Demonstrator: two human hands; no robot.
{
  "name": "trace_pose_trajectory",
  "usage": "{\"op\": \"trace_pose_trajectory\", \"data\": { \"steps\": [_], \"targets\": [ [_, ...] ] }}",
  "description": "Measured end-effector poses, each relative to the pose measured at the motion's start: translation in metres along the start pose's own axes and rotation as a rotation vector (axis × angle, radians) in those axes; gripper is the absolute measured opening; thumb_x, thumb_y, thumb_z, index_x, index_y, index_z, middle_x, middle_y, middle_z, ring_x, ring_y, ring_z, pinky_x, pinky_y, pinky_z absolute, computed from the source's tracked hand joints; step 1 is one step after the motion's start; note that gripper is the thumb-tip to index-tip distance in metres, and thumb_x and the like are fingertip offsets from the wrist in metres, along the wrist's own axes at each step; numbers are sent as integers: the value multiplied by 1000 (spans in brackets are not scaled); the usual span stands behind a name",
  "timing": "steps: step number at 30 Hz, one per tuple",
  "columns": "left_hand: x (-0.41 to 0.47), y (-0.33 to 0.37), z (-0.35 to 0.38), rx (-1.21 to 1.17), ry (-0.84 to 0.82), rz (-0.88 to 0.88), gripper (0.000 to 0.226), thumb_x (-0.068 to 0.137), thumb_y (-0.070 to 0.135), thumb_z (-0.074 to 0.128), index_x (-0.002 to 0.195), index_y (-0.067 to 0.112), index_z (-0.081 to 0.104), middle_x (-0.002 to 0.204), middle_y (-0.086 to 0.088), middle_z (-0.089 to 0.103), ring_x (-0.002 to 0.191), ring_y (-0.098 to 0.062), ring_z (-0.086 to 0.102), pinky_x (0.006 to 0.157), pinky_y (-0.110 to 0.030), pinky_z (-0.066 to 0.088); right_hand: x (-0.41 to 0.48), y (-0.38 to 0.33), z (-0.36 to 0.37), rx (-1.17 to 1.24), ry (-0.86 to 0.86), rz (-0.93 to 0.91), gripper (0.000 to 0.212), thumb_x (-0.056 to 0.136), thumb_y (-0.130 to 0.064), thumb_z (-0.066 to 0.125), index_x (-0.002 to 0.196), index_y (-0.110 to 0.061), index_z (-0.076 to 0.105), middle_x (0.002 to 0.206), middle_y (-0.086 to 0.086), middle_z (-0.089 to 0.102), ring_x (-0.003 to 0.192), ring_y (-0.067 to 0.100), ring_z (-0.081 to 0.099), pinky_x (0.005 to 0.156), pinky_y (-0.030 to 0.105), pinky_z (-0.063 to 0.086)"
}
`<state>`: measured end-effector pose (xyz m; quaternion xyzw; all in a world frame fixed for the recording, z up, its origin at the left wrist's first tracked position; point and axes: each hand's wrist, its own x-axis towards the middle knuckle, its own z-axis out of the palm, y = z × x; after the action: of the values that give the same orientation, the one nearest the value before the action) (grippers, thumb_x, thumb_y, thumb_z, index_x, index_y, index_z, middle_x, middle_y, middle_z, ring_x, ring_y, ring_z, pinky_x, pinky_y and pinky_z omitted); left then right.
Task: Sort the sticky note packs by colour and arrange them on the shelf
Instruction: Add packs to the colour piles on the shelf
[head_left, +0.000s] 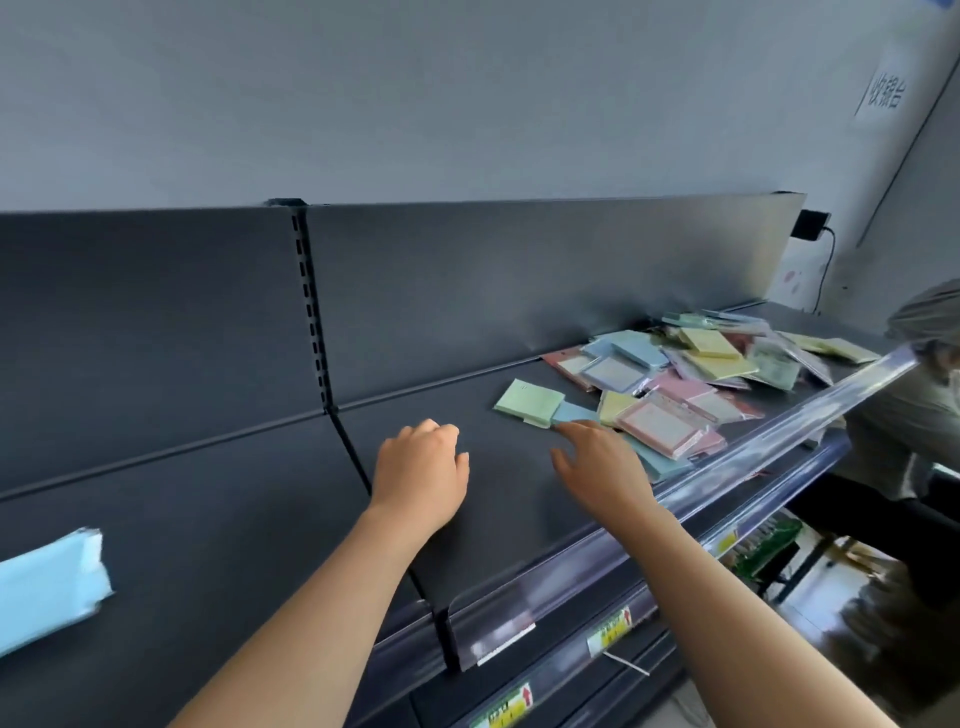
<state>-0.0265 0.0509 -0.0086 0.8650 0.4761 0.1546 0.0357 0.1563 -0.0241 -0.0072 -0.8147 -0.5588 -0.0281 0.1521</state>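
Big dark shelf (208, 519) fills the view, most of its deck bare. Over on the right sits the pile (717, 374), a loose heap of sticky note packs, with blue, yellow, pink and green all jumbled and overlapping. No colour groups in there that I can make out. Far left, well apart from the heap, there's a blue pack (47, 587) on its own, blurred. It could be the start of a blue group, but that's only a guess.

Now the hands, both over the bare deck between. The left hand (421, 467) is low over the shelf with its fingers loosely curled and nothing showing in it. The right hand (602, 462) is flat, fingers stretched out toward the near edge of the pile, gripping nothing. Just beyond those fingertips lies a green pack (530, 402) at the pile's left fringe, with a small blue one (574, 413) tucked beside it. The fingertips look to be at or touching that blue one, though I can't say which.

So it's early going: nearly everything is left to sort and line up.
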Motion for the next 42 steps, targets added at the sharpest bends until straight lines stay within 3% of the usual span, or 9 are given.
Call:
{"op": "trace_pose_trajectory", "data": {
  "steps": [4, 9, 17, 21, 26, 29, 32, 34, 42],
  "targets": [
    [37, 26, 19, -39, -45, 0, 34, 101, 32, 40, 126, 14, 54, 132, 0, 53, 115, -25, 52, 95, -36, 42, 38, 36, 7, -78, -14, -88, 29, 95, -25, 46, 114, -11, 63, 125, 6, 60, 120, 25, 50, 104, 33, 34],
    [82, 60, 47, 47, -159, 122, 40, 104, 29, 32, 142, 16, 36, 153, 2, 34, 144, -22, 23, 112, -37, 28, 67, 63, 24, -121, -114, -219, 23, 95, -24, 40, 102, -16, 61, 113, 3, 62, 117, 21, 51, 107, 33, 26],
    [78, 51, 53, 152, -197, 35, 37, 104, 25, 28, 137, 20, 43, 148, 8, 40, 138, -14, 32, 115, -38, 20, 79, 70, 39, -89, -102, -355, 27, 94, -16, 39, 112, -16, 60, 119, 1, 58, 120, 21, 50, 116, 38, 18],
    [58, 36, 36, 250, -164, -80, 23, 100, 17, 32, 98, 19, 55, 116, 4, 62, 107, -20, 55, 93, -34, 38, 82, 51, 44, 7, -101, -420, 27, 93, -13, 40, 108, -14, 62, 117, 3, 60, 111, 25, 54, 105, 32, 28],
    [38, 42, 18, 248, -33, -209, 26, 94, 11, 38, 69, 18, 42, 79, 0, 55, 78, -24, 47, 61, -32, 28, 83, 35, 45, 261, -123, -405, 33, 96, -20, 45, 125, -12, 60, 138, 6, 49, 123, 27, 44, 103, 33, 37],
    [47, 32, 15, 120, -20, -260, 21, 98, 22, 40, 109, 20, 58, 116, -1, 59, 106, -27, 49, 78, -34, 42, 85, 36, 45, 246, -155, -304, 46, 99, -29, 43, 141, -11, 41, 149, 9, 34, 137, 28, 28, 113, 34, 24],
    [61, 24, 22, 50, -272, -265, 49, 103, 28, 35, 150, 20, 25, 158, 2, 20, 143, -25, 20, 112, -39, 29, 86, 35, 48, 189, -194, -301, 44, 101, -32, 37, 138, -9, 40, 145, 9, 40, 134, 28, 32, 111, 33, 22],
    [66, 25, 26, 41, -370, -234, 52, 105, 27, 27, 155, 23, 10, 163, 7, 4, 149, -20, 4, 118, -38, 18, 86, 34, 49, 208, -187, -299, 43, 101, -32, 37, 139, -11, 39, 144, 8, 40, 132, 28, 33, 111, 34, 23],
    [65, 23, 19, 37, -441, -276, 60, 102, 41, 31, 155, 28, 6, 160, 15, 4, 144, -21, 11, 113, -38, 21, 85, 36, 49, 246, -132, -267, 56, 98, -34, 46, 147, -15, 28, 143, 8, 34, 131, 29, 32, 112, 38, 19]
  ]
}}
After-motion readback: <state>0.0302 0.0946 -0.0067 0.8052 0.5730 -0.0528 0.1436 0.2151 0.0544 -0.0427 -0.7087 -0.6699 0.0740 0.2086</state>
